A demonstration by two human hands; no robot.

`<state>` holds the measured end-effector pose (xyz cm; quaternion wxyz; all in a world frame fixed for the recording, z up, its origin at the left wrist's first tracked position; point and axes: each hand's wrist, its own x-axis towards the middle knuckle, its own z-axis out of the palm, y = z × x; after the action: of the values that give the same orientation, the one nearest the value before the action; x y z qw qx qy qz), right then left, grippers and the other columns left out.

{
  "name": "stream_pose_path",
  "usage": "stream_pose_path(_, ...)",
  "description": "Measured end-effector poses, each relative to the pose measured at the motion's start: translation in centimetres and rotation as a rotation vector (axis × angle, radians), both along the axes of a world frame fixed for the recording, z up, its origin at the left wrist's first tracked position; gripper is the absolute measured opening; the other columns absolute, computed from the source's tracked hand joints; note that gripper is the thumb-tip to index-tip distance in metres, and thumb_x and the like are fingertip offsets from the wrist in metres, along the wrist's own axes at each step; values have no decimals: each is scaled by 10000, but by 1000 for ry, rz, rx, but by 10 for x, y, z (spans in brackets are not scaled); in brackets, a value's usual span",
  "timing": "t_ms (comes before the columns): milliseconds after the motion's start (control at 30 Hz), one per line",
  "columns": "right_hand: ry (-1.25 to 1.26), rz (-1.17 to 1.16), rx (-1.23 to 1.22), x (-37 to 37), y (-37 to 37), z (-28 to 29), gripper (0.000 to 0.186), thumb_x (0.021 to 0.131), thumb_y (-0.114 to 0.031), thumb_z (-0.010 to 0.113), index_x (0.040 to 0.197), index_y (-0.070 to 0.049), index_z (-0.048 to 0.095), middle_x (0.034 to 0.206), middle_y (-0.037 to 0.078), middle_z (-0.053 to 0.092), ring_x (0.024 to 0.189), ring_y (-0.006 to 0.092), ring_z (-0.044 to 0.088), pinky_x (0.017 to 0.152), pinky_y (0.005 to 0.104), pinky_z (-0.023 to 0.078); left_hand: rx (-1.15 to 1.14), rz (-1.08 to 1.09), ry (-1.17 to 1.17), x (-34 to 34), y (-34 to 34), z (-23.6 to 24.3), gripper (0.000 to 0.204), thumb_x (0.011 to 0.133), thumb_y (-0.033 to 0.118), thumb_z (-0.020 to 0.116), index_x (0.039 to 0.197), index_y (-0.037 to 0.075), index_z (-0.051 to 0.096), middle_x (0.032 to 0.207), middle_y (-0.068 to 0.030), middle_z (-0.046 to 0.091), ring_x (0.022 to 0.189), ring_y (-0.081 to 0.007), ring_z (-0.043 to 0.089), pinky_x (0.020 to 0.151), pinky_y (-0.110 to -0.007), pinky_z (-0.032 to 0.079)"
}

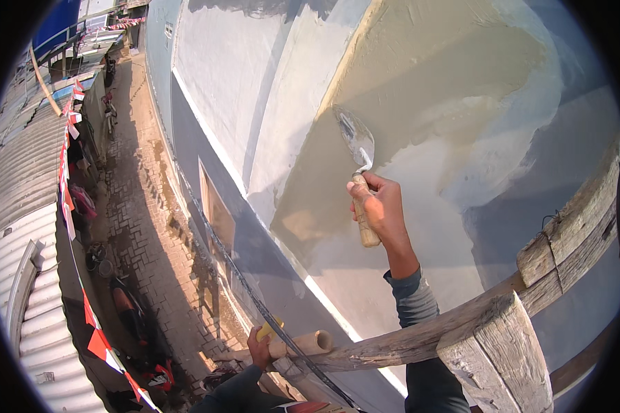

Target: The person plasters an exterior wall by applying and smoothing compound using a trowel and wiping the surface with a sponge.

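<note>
My right hand [382,206] is closed round the wooden handle of a trowel [357,138]. The trowel's leaf-shaped metal blade lies against the wall [393,82], on a patch of damp-looking grey-brown plaster with paler, smoother areas around it. The right forearm passes behind a wooden beam. Lower and to the left, my left hand [260,350] is closed on a small yellow block [270,328], sponge-like in look, though its kind is not certain. That hand is beside the end of a bamboo pole [313,343]. Part of its fingers is hidden.
Rough timber [496,358] and a curved beam [406,342] cross between me and the wall. A black cable [248,289] runs past the left hand. Far below lies a brick-paved alley [145,227], with corrugated roofs [27,234] and red-and-white bunting [96,341] along the left.
</note>
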<state>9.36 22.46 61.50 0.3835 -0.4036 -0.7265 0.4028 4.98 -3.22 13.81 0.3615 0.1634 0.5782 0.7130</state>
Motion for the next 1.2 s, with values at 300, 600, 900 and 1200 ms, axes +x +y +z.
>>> stream_pose_path(300, 350, -146, 381, 2, -18, 125, 239, 917, -144, 688, 1026, 68, 685, 695, 42, 589, 564, 105, 574, 482, 282, 485, 16, -24, 48, -3, 2, 0, 270, 797, -1, 572, 1063, -42, 566, 954, -101, 605, 930, -195, 605, 843, -334, 494)
stream_pose_path(600, 252, 138, 84, -4, -6, 98, 172, 873, -66, 641, 941, 89, 667, 753, 71, 622, 556, 129, 587, 493, 293, 502, 70, -52, 58, -7, 5, -42, 228, 831, -8, 551, 1056, 9, 523, 925, -94, 577, 822, -180, 614, 718, -339, 546)
stream_pose_path(900, 212, 17, 100, 6, 5, 148, 278, 868, -81, 675, 1066, 114, 667, 816, 87, 637, 573, 136, 600, 483, 289, 518, 20, -36, 79, -8, 0, -33, 218, 811, 21, 597, 1022, -35, 605, 898, -112, 654, 841, -208, 640, 765, -348, 526)
stream_pose_path(1200, 658, -40, 473, 56, -19, 194, 296, 905, -119, 672, 1063, 131, 656, 854, 134, 633, 592, 160, 614, 462, 285, 518, 12, -55, 235, -5, 10, -12, 257, 810, 67, 587, 1036, -55, 586, 908, -135, 658, 827, -223, 636, 762, -372, 535)
